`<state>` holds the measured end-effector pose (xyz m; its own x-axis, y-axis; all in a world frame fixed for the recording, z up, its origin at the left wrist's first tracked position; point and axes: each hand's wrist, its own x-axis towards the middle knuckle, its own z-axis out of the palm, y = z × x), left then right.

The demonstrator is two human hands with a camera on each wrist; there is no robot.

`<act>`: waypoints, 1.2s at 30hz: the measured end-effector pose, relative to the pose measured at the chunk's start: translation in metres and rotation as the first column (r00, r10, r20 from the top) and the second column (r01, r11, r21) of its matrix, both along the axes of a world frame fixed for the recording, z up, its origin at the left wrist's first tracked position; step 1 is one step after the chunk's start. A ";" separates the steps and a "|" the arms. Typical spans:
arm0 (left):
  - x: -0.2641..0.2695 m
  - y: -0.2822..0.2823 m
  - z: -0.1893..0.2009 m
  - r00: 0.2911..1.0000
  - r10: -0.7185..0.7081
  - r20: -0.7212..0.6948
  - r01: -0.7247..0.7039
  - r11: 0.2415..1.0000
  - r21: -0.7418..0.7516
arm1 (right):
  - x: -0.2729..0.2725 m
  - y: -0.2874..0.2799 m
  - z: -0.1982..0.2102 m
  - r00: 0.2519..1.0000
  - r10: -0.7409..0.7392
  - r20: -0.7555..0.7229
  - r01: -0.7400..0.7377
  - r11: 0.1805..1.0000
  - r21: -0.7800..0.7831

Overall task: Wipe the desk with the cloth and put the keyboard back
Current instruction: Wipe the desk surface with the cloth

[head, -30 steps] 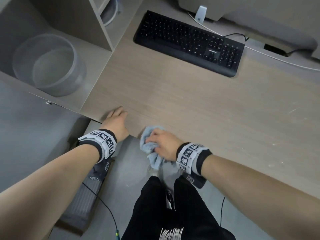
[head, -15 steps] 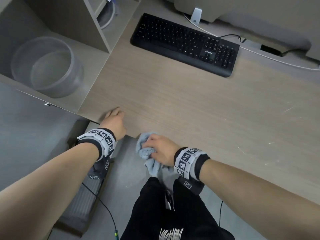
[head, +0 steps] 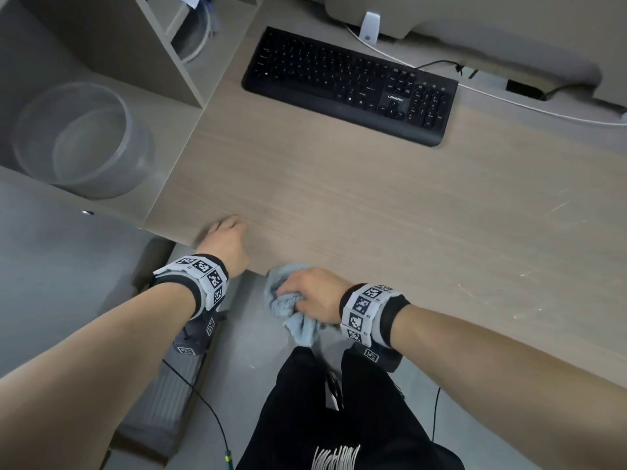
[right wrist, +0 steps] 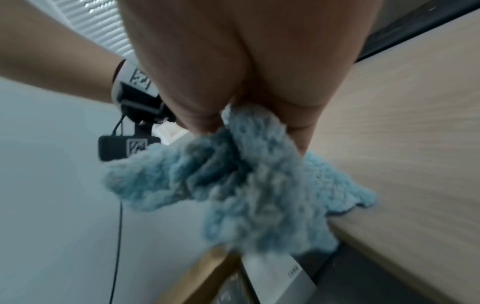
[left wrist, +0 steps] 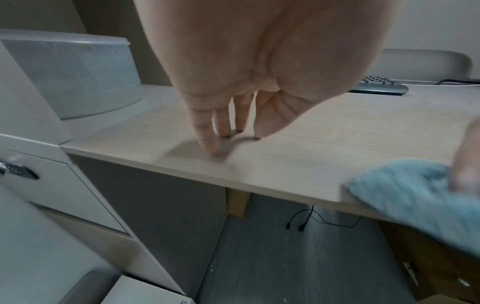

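At desk (head: 373, 205) edge | right hand (head: 314, 293) fingers bunch cloth (head: 288, 307) | left hand (head: 225, 244) fingers straight | keyboard (head: 346, 83) reads LONSAN

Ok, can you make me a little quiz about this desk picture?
1. True or false: the right hand holds the blue cloth.
2. Where is the cloth? A) beside the keyboard B) at the desk's near edge C) on the floor
3. Fill in: the left hand's fingertips rest on the ____.

Key: 1 true; 2 B; 3 desk.
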<state>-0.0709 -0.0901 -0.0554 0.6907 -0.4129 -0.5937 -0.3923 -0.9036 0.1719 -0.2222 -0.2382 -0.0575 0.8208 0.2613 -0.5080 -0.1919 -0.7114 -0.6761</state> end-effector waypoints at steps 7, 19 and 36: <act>-0.003 -0.010 0.002 1.000 0.013 0.009 -0.013 1.000 -0.025 | 0.017 -0.075 0.003 0.935 -0.343 0.091 0.354 0.907 -0.227; -0.003 -0.013 0.003 1.000 -0.005 -0.003 0.005 1.000 -0.002 | 0.002 -0.052 0.015 0.958 -0.280 0.067 0.277 0.960 0.042; -0.031 -0.161 -0.003 0.965 -0.257 0.047 0.260 0.961 -0.096 | -0.041 -0.195 -0.011 0.875 -0.474 0.098 0.467 0.772 -0.431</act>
<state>-0.1016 -0.2509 -0.0585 0.5716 -0.6361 -0.5183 -0.6172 -0.7495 0.2393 -0.2633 -0.4332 -0.0685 0.7748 -0.4022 -0.4877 -0.5868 -0.7445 -0.3183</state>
